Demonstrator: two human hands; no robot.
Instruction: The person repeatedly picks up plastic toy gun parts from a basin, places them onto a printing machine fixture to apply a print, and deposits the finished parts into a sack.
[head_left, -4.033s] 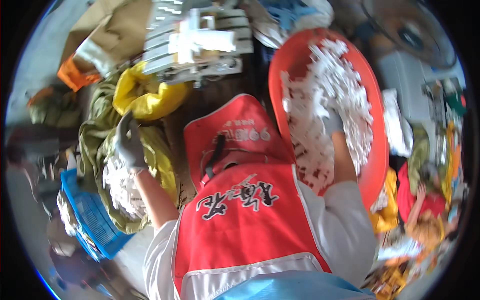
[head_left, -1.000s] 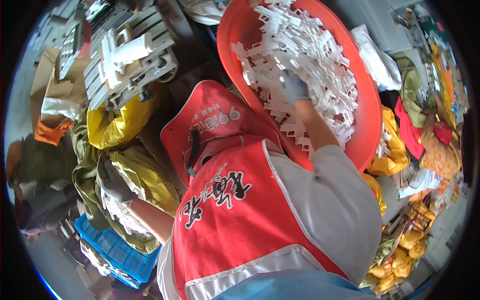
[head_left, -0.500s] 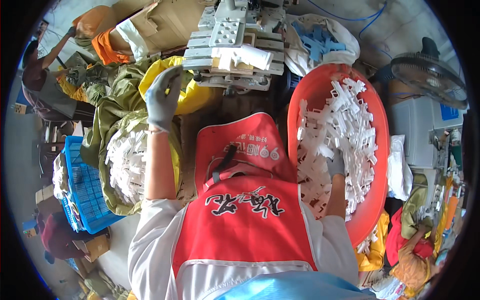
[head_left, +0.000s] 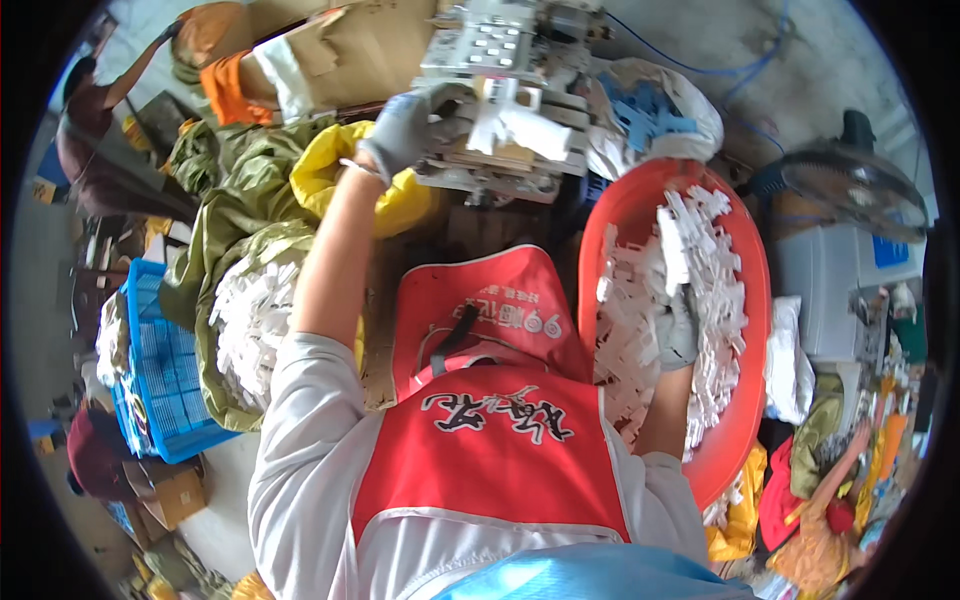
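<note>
My left hand [head_left: 408, 128], in a grey glove, is at the left side of a metal press [head_left: 497, 45]. Its fingers are bent and apart, close to a white plastic gun-shaped piece [head_left: 520, 122] lying on the press bed; any contact is unclear. My right hand [head_left: 678, 335], gloved too, is closed round the lower end of another white gun-shaped piece [head_left: 674, 245]. It lifts this piece over a long red tub [head_left: 755, 400] heaped with similar white pieces [head_left: 715, 330].
Left of me, an olive sack [head_left: 235, 405] holds white pieces beside a blue basket [head_left: 175, 380] and a yellow bag [head_left: 335, 170]. Blue pieces [head_left: 645, 110] fill a white sack beyond the tub. A fan [head_left: 850, 175] stands at right. Other people [head_left: 105, 150] work nearby.
My left hand has moved forward and right, to the piece on the press. My right hand has raised a white piece out of the heap in the tub.
</note>
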